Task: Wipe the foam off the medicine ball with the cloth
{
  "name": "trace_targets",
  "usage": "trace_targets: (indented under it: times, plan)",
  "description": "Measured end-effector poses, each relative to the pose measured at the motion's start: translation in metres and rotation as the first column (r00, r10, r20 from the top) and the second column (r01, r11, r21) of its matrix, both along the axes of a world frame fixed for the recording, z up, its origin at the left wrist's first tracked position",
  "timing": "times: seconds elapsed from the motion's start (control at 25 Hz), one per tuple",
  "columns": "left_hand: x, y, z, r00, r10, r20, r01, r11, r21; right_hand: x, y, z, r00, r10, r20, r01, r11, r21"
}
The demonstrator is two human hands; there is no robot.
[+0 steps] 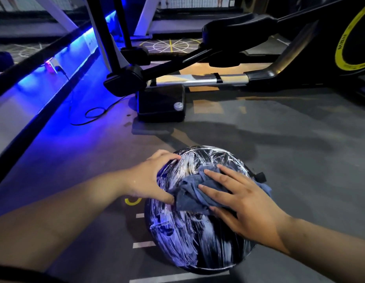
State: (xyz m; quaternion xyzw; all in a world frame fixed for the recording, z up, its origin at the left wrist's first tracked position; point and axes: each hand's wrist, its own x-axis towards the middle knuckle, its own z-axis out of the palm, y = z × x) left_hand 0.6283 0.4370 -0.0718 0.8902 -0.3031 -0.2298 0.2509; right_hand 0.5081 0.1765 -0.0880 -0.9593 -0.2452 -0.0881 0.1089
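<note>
A black medicine ball (189,237) sits on the grey gym floor in the lower middle, streaked all over with white foam. A crumpled blue-grey cloth (192,198) lies on its top. My right hand (238,203) presses flat on the cloth with its fingers spread and straight. My left hand (151,180) grips the ball's upper left side, fingers curled over the top edge and thumb lying near the cloth's lower corner.
An elliptical trainer (177,78) with a black base block (161,107) stands just beyond the ball. A black cable (93,115) loops on the floor at the left by a blue-lit ledge (55,78). White and yellow floor markings (140,245) lie under the ball.
</note>
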Motion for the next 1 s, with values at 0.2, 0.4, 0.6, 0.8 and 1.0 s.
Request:
trace_targets:
  times: [0.2, 0.4, 0.6, 0.8, 1.0]
  plan:
    - [0.006, -0.02, 0.009, 0.986, -0.122, 0.117, 0.102, 0.981, 0.162, 0.018, -0.032, 0.003, 0.99, 0.128, 0.05, -0.13, 0.991, 0.032]
    - [0.001, -0.054, 0.015, 0.959, -0.2, 0.201, 0.125, 0.935, 0.333, 0.066, -0.052, 0.009, 0.981, -0.184, -0.067, 0.196, 0.914, 0.355]
    - [-0.002, -0.084, 0.021, 0.951, -0.209, 0.227, 0.114, 0.921, 0.373, 0.048, -0.049, 0.008, 0.938, -0.345, 0.018, 0.314, 0.874, 0.371]
    - [-0.011, -0.089, 0.013, 0.926, -0.24, 0.293, 0.134, 0.932, 0.338, -0.033, -0.043, -0.006, 0.961, 0.181, 0.21, -0.176, 0.984, -0.038]
    - [-0.013, -0.095, 0.025, 0.93, -0.282, 0.236, 0.16, 0.887, 0.432, 0.02, -0.091, -0.003, 0.93, -0.312, 0.193, 0.304, 0.95, 0.073]
